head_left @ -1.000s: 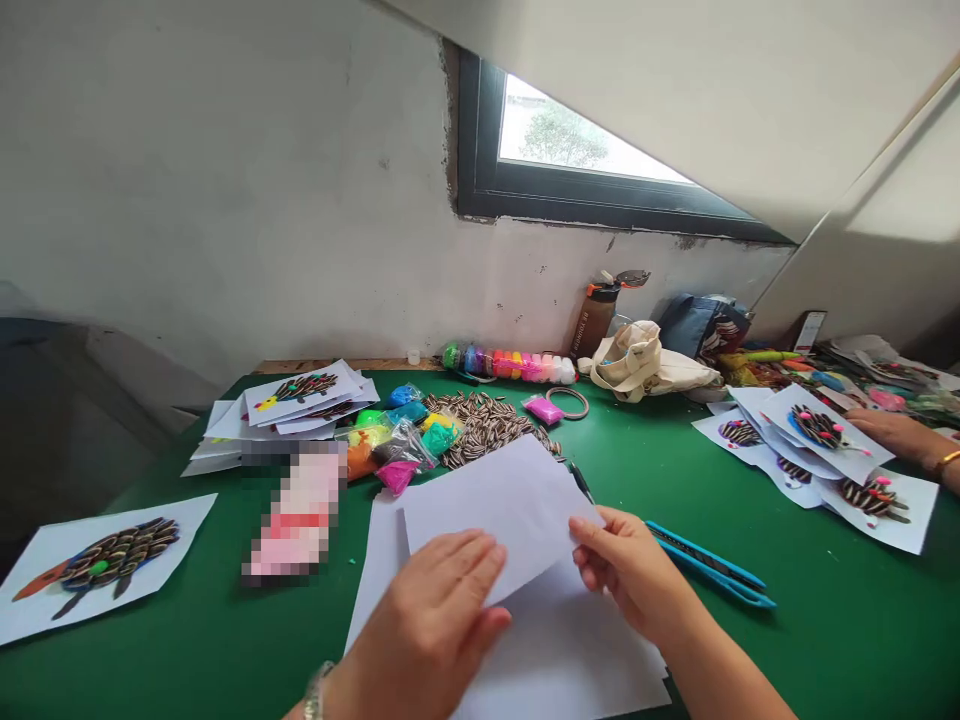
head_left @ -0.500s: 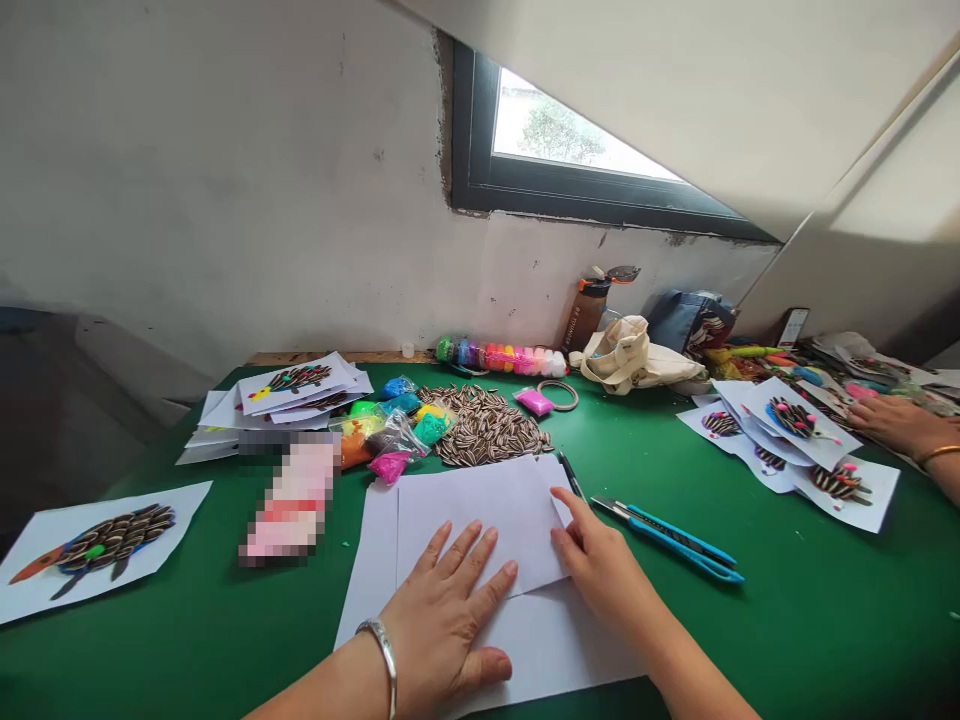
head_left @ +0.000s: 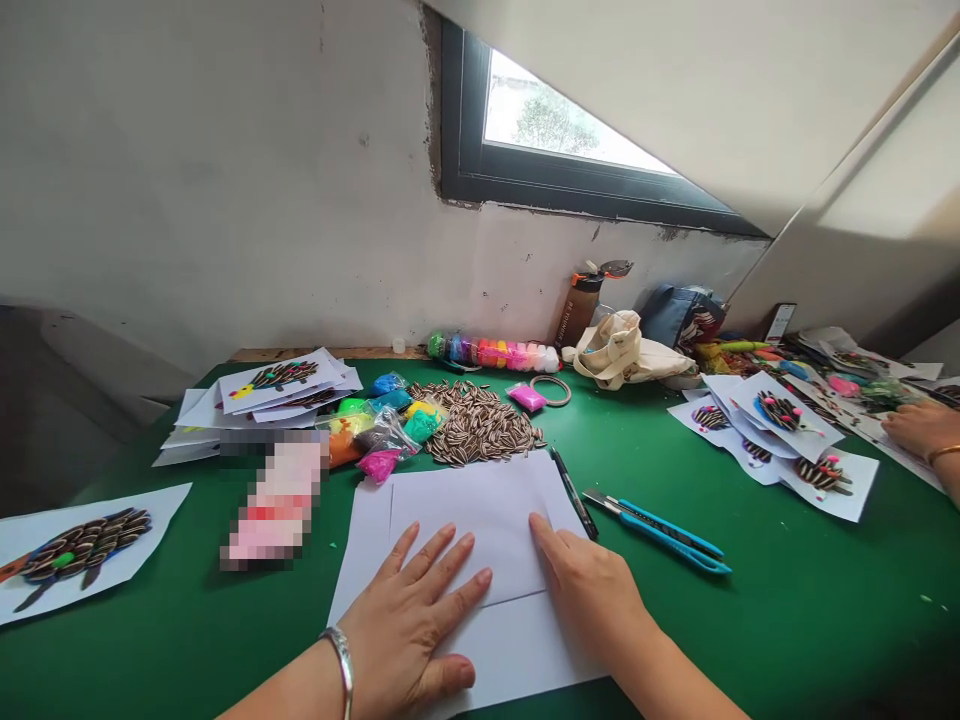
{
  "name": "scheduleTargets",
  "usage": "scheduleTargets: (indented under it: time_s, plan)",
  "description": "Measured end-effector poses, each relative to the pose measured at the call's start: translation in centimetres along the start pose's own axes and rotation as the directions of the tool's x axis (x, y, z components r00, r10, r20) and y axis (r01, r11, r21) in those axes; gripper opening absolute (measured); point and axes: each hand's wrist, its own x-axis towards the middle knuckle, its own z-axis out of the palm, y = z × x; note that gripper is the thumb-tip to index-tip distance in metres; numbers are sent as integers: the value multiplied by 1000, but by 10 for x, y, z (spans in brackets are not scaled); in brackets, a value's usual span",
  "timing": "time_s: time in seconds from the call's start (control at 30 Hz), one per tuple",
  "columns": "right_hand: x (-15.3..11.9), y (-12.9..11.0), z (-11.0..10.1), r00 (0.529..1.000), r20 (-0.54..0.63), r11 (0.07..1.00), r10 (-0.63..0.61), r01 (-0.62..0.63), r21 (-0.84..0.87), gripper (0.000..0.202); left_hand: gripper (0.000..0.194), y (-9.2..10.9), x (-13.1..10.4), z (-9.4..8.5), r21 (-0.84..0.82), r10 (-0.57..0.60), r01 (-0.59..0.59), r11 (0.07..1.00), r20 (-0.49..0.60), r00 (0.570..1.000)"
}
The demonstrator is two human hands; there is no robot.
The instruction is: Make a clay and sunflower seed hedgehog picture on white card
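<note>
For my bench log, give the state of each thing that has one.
Blue plastic craft knife: blade out
Brown plastic bottle: upright, lid open
Small white paper sheet: flat under left hand and right hand
Striped brown seeds: loose, heaped
Black pen: lying, cap unclear
Cream cloth bag: slumped

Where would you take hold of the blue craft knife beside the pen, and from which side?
I would set the grip across the long sides of the craft knife's blue handle, coming from above and the right. It lies flat and slanted, its metal blade end toward the pen and its handle end pointing away, to the near right.
</note>
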Motion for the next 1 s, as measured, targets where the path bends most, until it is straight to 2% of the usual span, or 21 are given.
scheduleTargets:
  time_s: [0.27,0.4,0.5,0.53,0.6,0.67,0.7,0.83,0.93,1.0]
  plan:
    - [-1,1,6,996,-76,999,-39,37,-21,60,66,-11,-35,2,86,-45,50,995,-57,997]
    - [-1,1,8,994,-98,998,-51,48,-26,60,67,-13,-60,-6,123,-118,120,985,-21,993]
    - [-1,1,9,994,-99,998,-52,49,-37,59,66,-9,-64,-15,152,-127,124,981,8,992]
    - [-1,1,9,994,-97,998,-51,48,-37,59,63,-5,-59,-17,152,-100,98,984,2,995]
    - [-1,1,8,994,-94,998,-50,48,-27,59,56,5,-41,-19,120,64,-61,991,-14,998]
    - [-1,0,7,994,-93,999,-53,53,-7,55,58,16,-12,-18,65,180,-175,982,-85,980]
    - [-1,0,7,994,-92,998,-55,56,4,53,60,21,3,-16,30,194,-192,981,-97,976]
    - [-1,-1,7,996,-82,998,-41,44,37,47,63,28,50,-8,-85,83,-82,993,7,997]
    - [1,1,3,999,-45,991,-10,16,131,44,67,24,58,-3,-133,49,-39,990,68,997]
    - [7,5,-3,999,-23,961,30,-23,275,38,67,22,56,-3,-148,45,-32,988,88,995]
